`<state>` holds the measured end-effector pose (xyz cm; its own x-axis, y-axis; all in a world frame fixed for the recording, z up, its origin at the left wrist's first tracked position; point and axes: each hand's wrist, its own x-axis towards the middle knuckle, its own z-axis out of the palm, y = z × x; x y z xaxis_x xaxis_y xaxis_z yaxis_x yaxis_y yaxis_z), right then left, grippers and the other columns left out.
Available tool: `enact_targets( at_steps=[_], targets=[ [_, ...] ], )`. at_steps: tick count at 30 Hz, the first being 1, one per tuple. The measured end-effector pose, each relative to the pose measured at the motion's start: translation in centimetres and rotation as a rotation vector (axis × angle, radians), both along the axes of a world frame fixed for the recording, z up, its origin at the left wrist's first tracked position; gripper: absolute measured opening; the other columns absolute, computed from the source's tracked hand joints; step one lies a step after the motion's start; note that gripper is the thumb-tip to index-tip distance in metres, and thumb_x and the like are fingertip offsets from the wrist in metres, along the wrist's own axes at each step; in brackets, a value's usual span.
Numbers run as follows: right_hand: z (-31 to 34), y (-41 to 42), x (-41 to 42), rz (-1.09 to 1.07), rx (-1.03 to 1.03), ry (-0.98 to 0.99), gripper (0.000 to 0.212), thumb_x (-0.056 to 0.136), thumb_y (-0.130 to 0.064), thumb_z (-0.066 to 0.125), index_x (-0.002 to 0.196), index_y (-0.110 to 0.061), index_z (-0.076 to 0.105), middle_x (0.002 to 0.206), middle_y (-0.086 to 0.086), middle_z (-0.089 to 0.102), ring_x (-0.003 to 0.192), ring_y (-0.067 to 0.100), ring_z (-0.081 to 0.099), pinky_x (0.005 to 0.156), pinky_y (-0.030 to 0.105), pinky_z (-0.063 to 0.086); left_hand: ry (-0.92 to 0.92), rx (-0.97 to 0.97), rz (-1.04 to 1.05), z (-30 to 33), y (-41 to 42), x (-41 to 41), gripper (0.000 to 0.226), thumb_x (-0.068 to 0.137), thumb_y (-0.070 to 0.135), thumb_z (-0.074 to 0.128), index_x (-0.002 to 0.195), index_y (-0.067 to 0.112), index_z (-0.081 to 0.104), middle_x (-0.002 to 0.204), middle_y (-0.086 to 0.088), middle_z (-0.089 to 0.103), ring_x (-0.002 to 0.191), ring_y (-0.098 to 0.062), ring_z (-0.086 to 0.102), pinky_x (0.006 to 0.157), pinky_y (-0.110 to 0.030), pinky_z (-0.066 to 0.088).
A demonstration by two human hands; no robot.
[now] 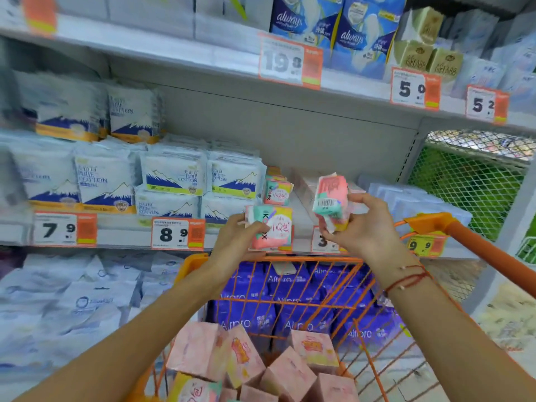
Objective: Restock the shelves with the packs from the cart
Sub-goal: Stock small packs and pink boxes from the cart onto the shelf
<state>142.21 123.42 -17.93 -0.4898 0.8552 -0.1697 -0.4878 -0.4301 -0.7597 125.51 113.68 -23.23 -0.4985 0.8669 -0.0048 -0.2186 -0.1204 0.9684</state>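
Bright, even, cool store light fills the view, with no hard shadows and no strong glare; only the recess under the upper shelf (203, 68) is slightly dimmer. The left edge and upper left of the frame are heavily smeared by motion blur, while the centre is sharper. Wide-angle distortion bends the shelf lines toward the corners.

Grey shelf (290, 198): Pure Cotton packs (174, 175), Kotex pack (277, 192) beside.

Left hand (236, 237) grips a pink-and-mint Kotex pack (271, 227), face outward. Right hand (367, 224) holds another pack (330, 195) edge-on, barcode showing. Pink packs (246, 361) fill the orange cart (333, 288) below both hands.
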Motion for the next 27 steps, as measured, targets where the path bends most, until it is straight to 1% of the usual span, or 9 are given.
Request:
enact_targets(
  at_steps=[3, 5, 7, 9, 11, 13, 15, 18, 27],
  targets=[
    [0.6, 3.0, -2.4, -0.079, 0.111, -0.138, 0.007, 0.087, -0.014, 0.052, 0.084, -0.011, 0.058, 0.073, 0.008, 0.069, 0.071, 0.022, 0.065, 0.066, 0.027, 0.045, 0.034, 0.031, 0.052, -0.5, -0.1, -0.9, 0.024, 0.086, 0.005, 0.063, 0.101, 0.019, 0.051, 0.086, 0.008, 0.06, 0.077, -0.005, 0.06, 0.075, -0.035, 0.057],
    [0.3, 5.6, -4.4, -0.163, 0.323, -0.325, 0.002, 0.089, -0.013, 0.058, 0.091, -0.014, 0.06, 0.083, 0.005, 0.069, 0.067, 0.019, 0.067, 0.06, 0.023, 0.05, 0.059, 0.034, 0.085, -1.1, -0.2, -1.6, 0.027, 0.086, 0.004, 0.062, 0.091, 0.026, 0.048, 0.085, 0.01, 0.059, 0.075, -0.004, 0.06, 0.073, -0.034, 0.057],
    [-0.3, 8.5, -6.3, -0.239, 0.678, -0.591, 0.022, 0.086, -0.009, 0.065, 0.107, -0.008, 0.062, 0.098, 0.007, 0.065, 0.082, 0.02, 0.063, 0.059, 0.016, 0.05, 0.032, 0.049, 0.105, -1.4, -0.1, -2.3, 0.031, 0.086, 0.002, 0.062, 0.086, 0.029, 0.046, 0.085, 0.009, 0.059, 0.074, -0.004, 0.061, 0.072, -0.034, 0.056],
    [-0.6, 11.0, -7.7, -0.269, 1.015, -0.851, 0.042, 0.08, -0.006, 0.071, 0.12, -0.004, 0.058, 0.107, 0.008, 0.062, 0.094, 0.019, 0.058, 0.071, 0.014, 0.047, 0.007, 0.066, 0.1, -1.4, -0.1, -2.7, 0.026, 0.085, 0.003, 0.062, 0.093, 0.024, 0.051, 0.085, 0.008, 0.062, 0.069, -0.004, 0.064, 0.067, -0.03, 0.058],
    [-1.1, 13.1, -8.7, -0.192, 1.281, -1.075, 0.053, 0.075, -0.007, 0.076, 0.125, -0.007, 0.057, 0.117, 0.008, 0.062, 0.105, 0.022, 0.059, 0.088, 0.023, 0.044, 0.012, 0.068, 0.09, -1.3, -0.2, -2.8, 0.023, 0.086, 0.006, 0.062, 0.103, 0.017, 0.053, 0.084, 0.008, 0.063, 0.064, 0.0, 0.066, 0.064, -0.026, 0.059],
    [-2.1, 14.3, -9.5, -0.047, 1.44, -1.288, 0.056, 0.073, -0.011, 0.077, 0.125, -0.014, 0.056, 0.124, 0.005, 0.062, 0.115, 0.024, 0.057, 0.095, 0.031, 0.043, 0.016, 0.068, 0.088, -1.4, -0.5, -2.7, 0.022, 0.087, 0.008, 0.061, 0.104, 0.018, 0.052, 0.084, 0.009, 0.061, 0.067, -0.002, 0.065, 0.065, -0.024, 0.058],
    [-3.5, 15.1, -10.0, 0.045, 1.498, -1.447, 0.053, 0.074, -0.016, 0.076, 0.122, -0.016, 0.054, 0.128, 0.004, 0.06, 0.119, 0.025, 0.054, 0.096, 0.034, 0.043, 0.037, 0.058, 0.084, -1.5, -0.7, -2.5, 0.026, 0.087, 0.009, 0.061, 0.109, 0.017, 0.051, 0.088, 0.009, 0.06, 0.074, -0.002, 0.062, 0.065, -0.023, 0.057],
    [-4.5, 16.1, -10.4, 0.003, 1.521, -1.469, 0.05, 0.072, -0.02, 0.078, 0.118, -0.019, 0.057, 0.13, 0.006, 0.057, 0.12, 0.028, 0.052, 0.096, 0.035, 0.043, 0.099, 0.049, 0.057, -1.7, -0.7, -2.2, 0.033, 0.086, 0.01, 0.062, 0.117, 0.014, 0.05, 0.093, 0.007, 0.063, 0.074, 0.0, 0.064, 0.07, -0.025, 0.058],
    [-4.4, 17.5, -11.1, -0.041, 1.539, -1.476, 0.051, 0.068, -0.024, 0.08, 0.116, -0.026, 0.062, 0.115, 0.01, 0.058, 0.112, 0.03, 0.05, 0.089, 0.031, 0.039, 0.089, 0.045, 0.006, -2.3, 0.3, -1.6, 0.025, 0.083, 0.007, 0.065, 0.097, 0.025, 0.055, 0.085, 0.009, 0.07, 0.066, 0.002, 0.068, 0.067, -0.027, 0.06]
  ],
)
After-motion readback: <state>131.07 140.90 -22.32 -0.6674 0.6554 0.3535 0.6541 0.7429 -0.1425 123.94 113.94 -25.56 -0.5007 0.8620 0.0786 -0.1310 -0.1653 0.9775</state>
